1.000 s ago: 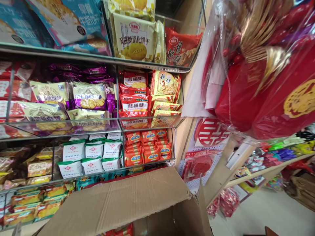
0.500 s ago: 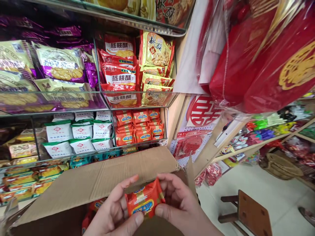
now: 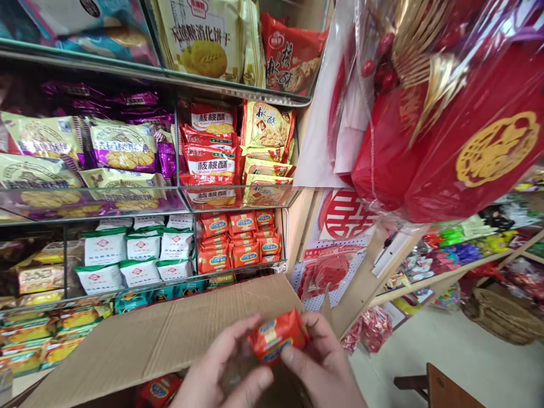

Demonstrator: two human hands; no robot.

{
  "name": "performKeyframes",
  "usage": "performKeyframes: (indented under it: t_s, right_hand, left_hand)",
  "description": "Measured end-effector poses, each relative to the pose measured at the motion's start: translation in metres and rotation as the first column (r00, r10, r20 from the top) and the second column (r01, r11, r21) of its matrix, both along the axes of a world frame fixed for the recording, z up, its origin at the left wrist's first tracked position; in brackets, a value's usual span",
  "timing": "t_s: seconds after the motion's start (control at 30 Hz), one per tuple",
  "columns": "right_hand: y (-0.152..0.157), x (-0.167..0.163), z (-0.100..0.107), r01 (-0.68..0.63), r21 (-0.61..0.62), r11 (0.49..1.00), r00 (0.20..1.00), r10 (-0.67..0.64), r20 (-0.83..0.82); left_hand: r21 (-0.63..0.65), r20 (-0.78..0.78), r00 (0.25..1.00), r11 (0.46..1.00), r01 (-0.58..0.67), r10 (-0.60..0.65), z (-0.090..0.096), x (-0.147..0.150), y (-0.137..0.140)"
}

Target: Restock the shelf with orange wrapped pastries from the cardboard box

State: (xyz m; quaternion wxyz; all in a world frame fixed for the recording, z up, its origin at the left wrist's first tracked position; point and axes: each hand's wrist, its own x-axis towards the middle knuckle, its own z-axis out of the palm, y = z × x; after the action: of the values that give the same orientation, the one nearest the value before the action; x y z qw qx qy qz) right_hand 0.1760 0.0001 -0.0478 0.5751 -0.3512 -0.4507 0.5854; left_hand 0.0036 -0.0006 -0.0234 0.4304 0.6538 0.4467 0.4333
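Observation:
Low in the middle of the head view, my right hand (image 3: pixel 327 362) grips a small red wrapped snack packet (image 3: pixel 278 338), its thumb on the front and its fingers at the right end. My left hand (image 3: pixel 225 362) is at the packet's left end, its thumb and fingers spread apart; blur hides whether it touches. Both hands are over an open cardboard box (image 3: pixel 170 331). Inside the box, at its left, lie more red packets (image 3: pixel 159 390), partly covered by my left hand.
Beyond the box, matching red packets (image 3: pixel 240 241) fill a shelf compartment beside white-and-green packets (image 3: pixel 140 249). Walnut shortbread packs (image 3: pixel 212 161) sit behind a clear shelf front above. Red bagged decorations (image 3: pixel 442 130) hang at right. A brown wooden stool (image 3: pixel 446 388) stands on the floor.
The packet has moved right and slightly tilted in my right hand, while my left hand has loosened around its left end. The view has tipped up, showing more of the upper shelf.

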Motion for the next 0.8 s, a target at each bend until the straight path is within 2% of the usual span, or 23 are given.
performKeyframes:
  t_s: [0.03, 0.07, 0.1, 0.13, 0.17, 0.2, 0.23, 0.27, 0.33, 0.4, 0.47, 0.6, 0.7, 0.8]
  right_hand:
    - [0.01, 0.008, 0.01, 0.029, 0.072, 0.997, 0.994, -0.037, 0.107]
    - [0.022, 0.015, 0.021, 0.051, 0.171, 0.984, 0.966, -0.092, 0.242]
    - [0.035, 0.021, 0.033, 0.064, 0.297, 0.953, 0.902, -0.182, 0.392]
    - [0.05, 0.024, 0.045, 0.032, 0.444, 0.896, 0.804, -0.287, 0.521]
    - [0.065, 0.025, 0.057, -0.053, 0.543, 0.838, 0.703, -0.355, 0.616]
    - [0.08, 0.023, 0.067, -0.158, 0.598, 0.786, 0.6, -0.404, 0.691]
    - [0.094, 0.02, 0.076, -0.263, 0.608, 0.749, 0.487, -0.441, 0.754]
    - [0.107, 0.015, 0.084, -0.356, 0.579, 0.733, 0.355, -0.467, 0.81]
    - [0.129, 0.005, 0.095, -0.484, 0.464, 0.742, 0.078, -0.491, 0.867]
    - [0.144, -0.002, 0.103, -0.545, 0.342, 0.765, -0.12, -0.475, 0.872]
    - [0.153, -0.007, 0.107, -0.581, 0.251, 0.774, -0.208, -0.44, 0.873]
    - [0.158, -0.02, 0.111, -0.588, 0.14, 0.797, -0.315, -0.385, 0.868]
    - [0.158, -0.029, 0.111, -0.559, 0.117, 0.821, -0.356, -0.365, 0.86]
    - [0.158, -0.03, 0.111, -0.551, 0.124, 0.825, -0.359, -0.369, 0.857]
  left_hand:
    - [0.18, -0.191, 0.98, 0.984, -0.017, 0.052, 0.005, -0.006, 0.014]
    - [0.366, -0.354, 0.923, 0.931, -0.013, 0.152, 0.01, -0.011, 0.03]
    - [0.511, -0.467, 0.846, 0.859, 0.02, 0.258, 0.016, -0.016, 0.048]
    - [0.606, -0.534, 0.766, 0.794, 0.053, 0.357, 0.021, -0.019, 0.067]
    - [0.645, -0.591, 0.685, 0.759, 0.083, 0.427, 0.025, -0.02, 0.085]
    - [0.654, -0.645, 0.607, 0.747, 0.124, 0.464, 0.028, -0.02, 0.101]
    - [0.643, -0.695, 0.537, 0.748, 0.165, 0.479, 0.03, -0.019, 0.115]
    - [0.623, -0.736, 0.477, 0.756, 0.2, 0.481, 0.032, -0.017, 0.127]
    - [0.59, -0.785, 0.399, 0.769, 0.246, 0.475, 0.034, -0.013, 0.141]
    - [0.582, -0.798, 0.365, 0.77, 0.259, 0.48, 0.035, -0.01, 0.147]
    - [0.584, -0.799, 0.35, 0.769, 0.259, 0.489, 0.035, -0.009, 0.149]
    - [0.58, -0.806, 0.327, 0.772, 0.261, 0.494, 0.036, -0.01, 0.148]
    - [0.576, -0.809, 0.321, 0.774, 0.262, 0.493, 0.035, -0.013, 0.148]
    - [0.576, -0.809, 0.317, 0.773, 0.265, 0.495, 0.034, -0.017, 0.148]
